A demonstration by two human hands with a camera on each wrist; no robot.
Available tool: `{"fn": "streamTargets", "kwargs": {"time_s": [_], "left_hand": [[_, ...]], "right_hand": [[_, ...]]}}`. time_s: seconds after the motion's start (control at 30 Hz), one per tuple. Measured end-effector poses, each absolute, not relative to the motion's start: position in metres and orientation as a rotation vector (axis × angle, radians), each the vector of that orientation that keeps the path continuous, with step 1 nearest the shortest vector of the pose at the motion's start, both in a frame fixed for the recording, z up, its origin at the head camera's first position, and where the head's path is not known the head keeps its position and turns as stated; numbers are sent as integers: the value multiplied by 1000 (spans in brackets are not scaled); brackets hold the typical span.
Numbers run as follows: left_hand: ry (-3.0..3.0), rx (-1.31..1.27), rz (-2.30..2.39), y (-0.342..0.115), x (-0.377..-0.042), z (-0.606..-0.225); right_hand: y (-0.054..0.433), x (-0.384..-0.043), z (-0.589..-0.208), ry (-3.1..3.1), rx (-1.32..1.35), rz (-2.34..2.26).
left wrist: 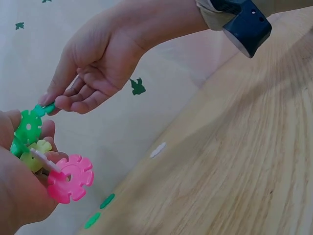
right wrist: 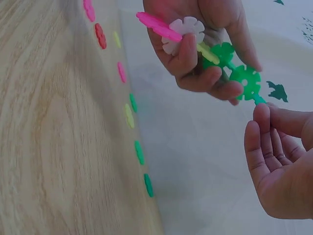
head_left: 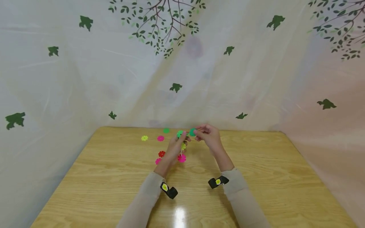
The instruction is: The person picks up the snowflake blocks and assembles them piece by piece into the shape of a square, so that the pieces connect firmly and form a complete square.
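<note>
My left hand point(head_left: 173, 148) grips a chain of notched plastic interlocking discs above the table. From its low end the chain runs through a pink disc point(left wrist: 80, 177), a white disc point(right wrist: 191, 25), a yellow disc point(head_left: 183, 146) and two green discs, the outer green disc point(right wrist: 245, 82) near my left thumb. Between thumb and fingertips, my right hand point(head_left: 210, 136) pinches a teal disc point(head_left: 192, 132), whose edge meets that outer green disc. My right fingers hide part of the teal disc, and my left palm covers part of the chain.
Loose discs lie on the wooden table point(head_left: 256, 190), mostly left of my hands: a yellow disc point(head_left: 144, 138), a pink disc point(head_left: 161, 138), a green disc point(head_left: 166, 130) and a red disc point(head_left: 162, 154). A cloth backdrop point(head_left: 199, 104) rises behind the far edge.
</note>
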State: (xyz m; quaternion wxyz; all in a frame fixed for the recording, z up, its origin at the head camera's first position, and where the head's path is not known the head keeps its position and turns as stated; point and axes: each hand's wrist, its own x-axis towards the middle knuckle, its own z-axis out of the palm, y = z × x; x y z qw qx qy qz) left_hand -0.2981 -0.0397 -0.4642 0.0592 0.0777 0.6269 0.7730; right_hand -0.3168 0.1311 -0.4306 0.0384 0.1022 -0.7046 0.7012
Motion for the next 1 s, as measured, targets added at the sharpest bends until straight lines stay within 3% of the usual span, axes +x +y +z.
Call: {"fn": "streamTargets", "kwargs": {"time_s": [0.67,1.0], "left_hand": [[1848,183,2464,-26,-293,-464],[1717,91,2369,-33,-297,-468]], "right_hand": [[115,-312,-434,-1943,316,2219],[127,-319,-446,-2143,348,2254]]}}
